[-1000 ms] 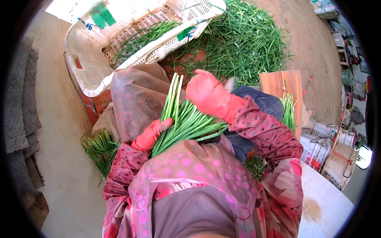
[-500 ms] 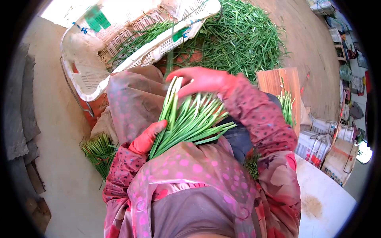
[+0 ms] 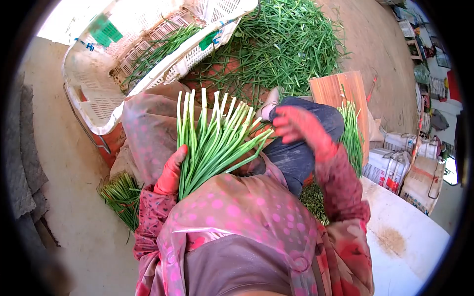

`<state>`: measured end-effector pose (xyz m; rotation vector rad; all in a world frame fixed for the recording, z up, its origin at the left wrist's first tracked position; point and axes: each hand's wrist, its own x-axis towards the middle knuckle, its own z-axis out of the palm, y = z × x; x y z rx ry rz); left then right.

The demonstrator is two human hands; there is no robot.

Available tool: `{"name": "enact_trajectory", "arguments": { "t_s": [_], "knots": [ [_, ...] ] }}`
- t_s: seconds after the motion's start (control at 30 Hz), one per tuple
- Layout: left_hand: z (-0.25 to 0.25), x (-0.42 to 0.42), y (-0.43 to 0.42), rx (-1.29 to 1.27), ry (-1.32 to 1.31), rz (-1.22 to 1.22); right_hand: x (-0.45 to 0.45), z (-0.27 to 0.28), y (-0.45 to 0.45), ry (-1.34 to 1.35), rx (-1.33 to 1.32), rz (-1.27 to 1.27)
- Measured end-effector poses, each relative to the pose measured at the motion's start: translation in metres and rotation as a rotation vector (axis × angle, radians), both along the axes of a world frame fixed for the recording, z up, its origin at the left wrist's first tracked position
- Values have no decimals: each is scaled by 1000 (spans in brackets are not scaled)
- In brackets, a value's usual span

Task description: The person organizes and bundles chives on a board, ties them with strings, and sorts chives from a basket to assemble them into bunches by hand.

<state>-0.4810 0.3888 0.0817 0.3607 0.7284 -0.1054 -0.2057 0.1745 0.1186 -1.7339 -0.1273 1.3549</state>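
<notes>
My left hand (image 3: pixel 172 172), in a red glove, is closed around a fanned bunch of garlic chives (image 3: pixel 210 143). The pale cut ends point up and away from me, and the green leaves run down against my spotted apron (image 3: pixel 242 207). My right hand (image 3: pixel 298 128), also red-gloved, is apart from the bunch, to its right above my dark trouser leg. Its fingers are blurred but look stretched out, with nothing visible in them.
A white plastic crate (image 3: pixel 103 118) holding some greens tilts at the upper left. Beyond my knees lies a large heap of loose greens (image 3: pixel 291 44). Stacked bunches (image 3: pixel 349 133) lie by a wooden board (image 3: pixel 340 91) at right; another bundle (image 3: pixel 121 195) lies at left.
My right hand has moved off the tops of the stalks, to the right and slightly toward me. My left hand keeps its hold, and the bunch now shows more fully fanned.
</notes>
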Motion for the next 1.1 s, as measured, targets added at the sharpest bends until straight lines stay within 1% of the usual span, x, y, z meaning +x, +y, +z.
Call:
{"name": "enact_trajectory", "arguments": {
  "t_s": [0.07,0.1,0.13,0.2,0.23,0.27,0.33,0.37,0.4,0.47,0.5,0.53,0.6,0.63,0.67,0.73,0.8,0.83,0.87,0.9,0.93,1.0,1.03,1.07,1.1],
  "knots": [
    [2,1,0,0,-7,-3,-33,-25,-21,240,122,0],
    [3,1,0,2,-4,-10,-44,-44,-22,338,188,-51],
    [3,3,-1,-13,-25,-25,-50,-45,-15,337,193,-61],
    [1,3,-1,-24,-45,-51,-54,-47,7,188,395,-174],
    [-5,-1,2,142,-127,-151,-50,-51,19,57,510,-157],
    [-6,-2,4,308,-208,-249,-51,-49,26,58,515,-167],
    [-3,0,7,306,-178,-301,-49,-31,37,-369,601,11],
    [-5,0,5,292,-155,-301,-52,-21,36,-286,589,-13],
    [-8,-2,2,274,-129,-300,-51,-21,33,-284,589,-14],
    [-10,-2,1,233,-120,-277,-47,-22,27,-798,562,324],
    [-10,-2,0,213,-106,-282,-51,-31,29,-787,610,214],
    [-9,-3,0,193,-91,-287,-53,-43,29,-783,617,212],
    [-7,-2,0,200,-86,-259,-55,-61,31,-601,655,42],
    [-8,-3,1,233,-87,-298,-51,-57,34,-651,613,23],
    [-9,-4,1,265,-89,-338,-45,-67,33,-576,480,-98],
    [-5,-2,-1,252,-107,-329,-10,-88,29,-582,152,-195],
    [-2,0,-2,290,-108,-308,16,-84,23,-969,172,-38],
    [-1,1,-2,293,-108,-300,14,-60,33,-1004,357,-72],
    [1,2,-2,271,-96,-293,4,-35,43,-998,358,-69],
    [2,2,-2,248,-87,-294,-8,-12,53,-1132,456,121],
    [0,2,-2,247,-89,-300,-18,-1,62,-1263,551,315],
    [-4,3,-2,312,-112,-372,-36,-19,77,-1292,730,552],
    [-4,4,-2,310,-113,-373,-39,-33,81,-1367,695,572],
    [-4,4,-2,294,-101,-373,-30,-51,79,-1363,695,575],
    [-3,3,-2,277,-89,-370,-15,-70,75,-1476,398,673]
  ]
}}
